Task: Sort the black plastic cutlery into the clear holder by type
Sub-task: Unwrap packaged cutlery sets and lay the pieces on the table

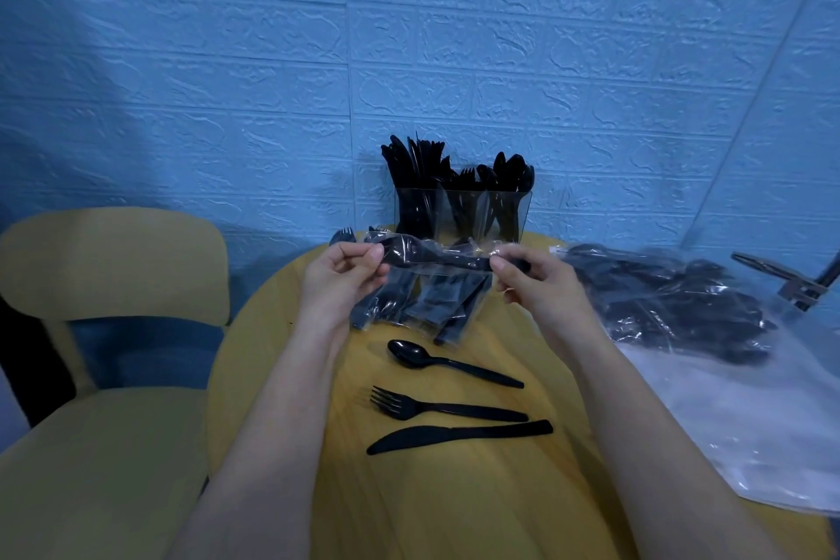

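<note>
Both hands [345,273] [527,282] pinch a wrapped cutlery packet [436,261] above the table [454,514].

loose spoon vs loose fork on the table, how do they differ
The spoon ends in a smooth oval bowl; the fork ends in tines. The spoon lies farther from the person, the fork nearer, just beyond the knife. The spoon slants more steeply. Both are black, unwrapped, heads pointing left.

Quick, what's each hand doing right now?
Left hand: pinching one end of the clear cutlery packet.
Right hand: pinching the packet's other end.
</note>
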`<state>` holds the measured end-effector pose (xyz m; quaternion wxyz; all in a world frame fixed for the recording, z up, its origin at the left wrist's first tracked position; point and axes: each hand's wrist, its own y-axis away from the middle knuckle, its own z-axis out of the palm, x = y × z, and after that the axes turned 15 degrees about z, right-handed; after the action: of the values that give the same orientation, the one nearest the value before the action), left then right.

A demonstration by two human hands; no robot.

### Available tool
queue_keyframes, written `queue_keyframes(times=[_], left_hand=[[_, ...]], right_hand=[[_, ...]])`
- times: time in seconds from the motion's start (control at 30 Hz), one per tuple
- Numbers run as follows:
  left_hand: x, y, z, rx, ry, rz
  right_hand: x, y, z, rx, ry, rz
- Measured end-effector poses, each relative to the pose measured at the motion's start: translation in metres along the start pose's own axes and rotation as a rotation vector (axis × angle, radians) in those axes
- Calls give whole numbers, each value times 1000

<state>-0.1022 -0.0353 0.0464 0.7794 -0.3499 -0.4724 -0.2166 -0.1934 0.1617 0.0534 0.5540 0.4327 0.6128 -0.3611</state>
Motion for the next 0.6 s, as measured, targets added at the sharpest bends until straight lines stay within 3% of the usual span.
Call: queue_keyframes(times=[0.1, 0.2, 0.37, 0.5, 0.6], left_hand=[[0, 1, 1, -9, 53, 6], [-1, 0, 1, 48, 10, 35], [-4, -3, -6, 245, -38, 124], [-7, -12, -21, 501, 94, 116], [-14, -13, -23, 596, 136, 107]], right_hand=[[-1, 2, -4, -77, 20, 9], [-4, 3, -6, -37, 42, -9], [-10, 5, -3, 40, 14, -24], [-16, 4, -20, 159, -10, 20], [-32, 12, -38, 258, -44, -31]])
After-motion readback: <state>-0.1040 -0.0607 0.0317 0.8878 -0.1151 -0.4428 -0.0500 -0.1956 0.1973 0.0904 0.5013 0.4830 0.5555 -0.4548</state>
